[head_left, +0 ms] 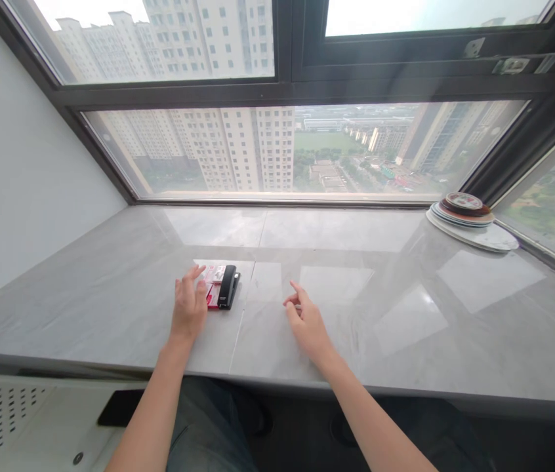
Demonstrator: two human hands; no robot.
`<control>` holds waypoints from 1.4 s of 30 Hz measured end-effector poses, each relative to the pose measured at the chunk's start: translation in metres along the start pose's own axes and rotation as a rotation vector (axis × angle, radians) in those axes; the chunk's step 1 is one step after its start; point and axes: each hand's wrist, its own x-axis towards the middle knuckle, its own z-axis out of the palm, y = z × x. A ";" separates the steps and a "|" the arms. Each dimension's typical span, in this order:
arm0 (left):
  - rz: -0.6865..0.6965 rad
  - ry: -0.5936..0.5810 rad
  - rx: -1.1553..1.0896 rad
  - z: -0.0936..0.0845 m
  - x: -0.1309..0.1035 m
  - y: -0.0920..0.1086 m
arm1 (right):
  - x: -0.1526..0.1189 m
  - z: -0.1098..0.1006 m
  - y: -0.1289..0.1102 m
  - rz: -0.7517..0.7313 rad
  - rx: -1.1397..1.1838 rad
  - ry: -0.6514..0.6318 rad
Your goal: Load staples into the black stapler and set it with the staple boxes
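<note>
My left hand (189, 307) is at the left side of a small group of items on the grey stone sill. Its fingers are apart and partly curled, and the fingertips are at the edge of a small red-and-white packet (212, 298); whether they touch it I cannot tell. A second pale printed packet (217, 273) lies just behind that one. Along the right side of both lies a black stapler (228, 287), pointing away from me. My right hand (308, 321) hovers or rests over the sill to the right of the stapler, empty, with the index finger stretched out and the others loosely bent.
A stack of plates and round lids (469, 219) stands in the far right corner by the window. Dark window frames (277, 93) bound the back of the sill (370, 354). Below the front edge, at left, a white perforated cabinet (26, 426) carries a black phone-like slab (119, 408).
</note>
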 end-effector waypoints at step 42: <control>0.285 -0.554 0.218 0.093 -0.083 0.142 | -0.046 -0.112 0.041 -0.083 -1.054 -0.095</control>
